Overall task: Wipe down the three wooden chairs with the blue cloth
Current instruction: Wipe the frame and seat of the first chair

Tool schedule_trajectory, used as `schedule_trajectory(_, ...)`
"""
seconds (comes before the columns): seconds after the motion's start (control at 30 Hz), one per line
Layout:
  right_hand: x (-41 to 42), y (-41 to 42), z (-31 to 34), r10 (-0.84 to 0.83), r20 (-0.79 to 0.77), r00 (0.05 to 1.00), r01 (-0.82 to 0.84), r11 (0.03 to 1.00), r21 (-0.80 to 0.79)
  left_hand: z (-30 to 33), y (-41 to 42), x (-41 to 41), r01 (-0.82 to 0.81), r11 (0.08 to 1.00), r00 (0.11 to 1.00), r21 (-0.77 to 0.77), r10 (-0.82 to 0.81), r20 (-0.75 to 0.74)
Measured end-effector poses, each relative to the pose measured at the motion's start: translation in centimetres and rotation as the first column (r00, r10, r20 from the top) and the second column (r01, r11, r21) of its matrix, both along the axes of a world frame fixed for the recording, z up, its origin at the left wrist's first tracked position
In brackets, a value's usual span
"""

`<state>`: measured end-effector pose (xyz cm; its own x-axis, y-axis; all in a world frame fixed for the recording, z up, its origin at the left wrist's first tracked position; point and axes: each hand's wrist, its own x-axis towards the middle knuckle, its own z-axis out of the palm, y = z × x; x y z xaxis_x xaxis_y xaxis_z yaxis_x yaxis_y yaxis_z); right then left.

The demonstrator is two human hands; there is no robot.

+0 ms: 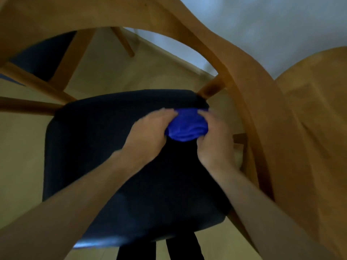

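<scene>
A wooden chair with a curved backrest (pixel 216 53) and a dark padded seat (pixel 105 147) fills the view below me. The blue cloth (pixel 185 125) lies bunched on the seat near its back right corner. My left hand (pixel 148 136) grips the cloth's left side with curled fingers. My right hand (pixel 216 139) grips its right side. Both hands press the cloth down against the seat. The picture is blurred.
A second wooden chair with a dark seat (pixel 43 53) stands at the upper left. Another wooden backrest (pixel 315 113) rises at the right edge. Pale wooden floor (pixel 150 68) surrounds the chairs, and a white wall (pixel 272 25) lies beyond. My dark trouser legs (pixel 184 248) show below the seat.
</scene>
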<state>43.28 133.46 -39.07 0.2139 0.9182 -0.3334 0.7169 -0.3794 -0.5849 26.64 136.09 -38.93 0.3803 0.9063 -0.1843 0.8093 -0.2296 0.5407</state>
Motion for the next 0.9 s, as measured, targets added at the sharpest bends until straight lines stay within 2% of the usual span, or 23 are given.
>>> schedule_trajectory(0.1, 0.0, 3.6, -2.5, 0.017, -0.001, 1.0, -0.017, 0.999, 0.042, -1.9, 3.2, 1.4, -0.008, 1.0, 0.996, 0.007, 0.009, -0.093)
schedule_trajectory(0.2, -0.2, 0.8, -2.6, 0.099, 0.184, 0.978, -0.088, 0.994, -0.071, -2.0, 1.5, 1.6, 0.06, 0.998, 0.995, 0.002, -0.059, -0.081)
schedule_trajectory(0.27, -0.1, -1.6, -1.3, 0.151, 0.175, 0.973, -0.129, 0.983, -0.133, -0.8, 0.0, 0.8, 0.214, 0.976, 0.97, -0.044, -0.218, -0.106)
schedule_trajectory(0.33, -0.1, -2.4, 0.2, 0.183, 0.136, 0.974, -0.154, 0.967, -0.2, -0.3, -0.1, -0.8, 0.365, 0.922, 0.91, -0.13, -0.383, -0.16)
schedule_trajectory(0.37, -0.2, -2.0, 0.7, 0.187, 0.123, 0.975, -0.159, 0.966, -0.204, -0.1, 1.0, -1.7, 0.392, 0.911, 0.899, -0.129, -0.409, -0.156)
schedule_trajectory(0.43, -0.9, 0.1, 1.5, 0.159, 0.115, 0.981, -0.143, 0.98, -0.14, 0.2, 4.4, -2.6, 0.361, 0.932, 0.926, -0.017, -0.36, -0.115)
schedule_trajectory(0.5, -1.7, 2.8, 1.6, 0.108, 0.159, 0.981, -0.108, 0.994, -0.007, -0.2, 9.1, -2.5, 0.273, 0.959, 0.961, 0.072, -0.268, -0.073)
schedule_trajectory(0.57, -1.6, 4.9, 0.7, 0.104, 0.279, 0.955, -0.137, 0.986, 0.099, -1.6, 13.4, -1.4, 0.299, 0.947, 0.952, 0.112, -0.289, -0.103)
schedule_trajectory(0.6, -1.5, 5.4, 0.2, 0.116, 0.328, 0.937, -0.155, 0.984, 0.093, -2.5, 14.5, -0.5, 0.347, 0.931, 0.934, 0.11, -0.333, -0.125)
schedule_trajectory(0.67, -1.6, 5.3, -0.9, 0.132, 0.335, 0.933, -0.138, 0.99, -0.004, -4.4, 14.8, 0.9, 0.392, 0.919, 0.915, 0.042, -0.386, -0.115)
schedule_trajectory(0.77, -2.2, 4.5, -1.1, 0.045, 0.249, 0.967, -0.02, 0.995, -0.103, -5.9, 13.0, 0.7, 0.336, 0.94, 0.94, -0.056, -0.331, 0.078)
schedule_trajectory(0.83, -2.2, 3.8, -0.4, 0.071, 0.244, 0.967, -0.039, 0.99, -0.135, -5.1, 11.7, -0.4, 0.374, 0.928, 0.914, -0.011, -0.366, 0.173)
schedule_trajectory(0.9, -1.8, 2.9, 0.9, 0.14, 0.213, 0.967, -0.098, 0.976, -0.196, -4.4, 10.3, -1.4, 0.464, 0.883, 0.876, 0.068, -0.469, 0.109)
